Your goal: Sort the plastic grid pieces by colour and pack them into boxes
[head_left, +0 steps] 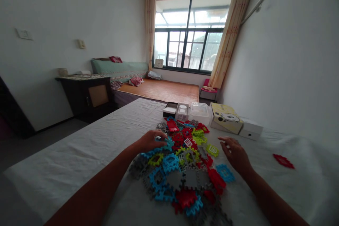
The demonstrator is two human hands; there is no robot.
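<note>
My left hand point(151, 142) reaches over the left side of a heap of plastic interlocking tiles. Its thumb and fingers are closed about a blue tile point(168, 144) at the fingertips, partly hidden by the hand. To the right of the heap, my right hand point(234, 151) is held over the cloth with fingers apart and nothing in them. Nearest to it are a yellow-green tile point(212, 150) with a window-like grid and a blue tile point(225, 173). Red tiles point(185, 197) and grey tiles point(194, 178) lie in the heap, many overlapping.
A pale cloth point(106, 141) covers the table. Along its far side stand a black open box point(170, 109), a clear plastic tub point(200, 110), a yellow cartoon box point(226, 117) and a white box point(251, 129). One red tile point(283, 161) lies apart at right. Beyond is a bed point(164, 90).
</note>
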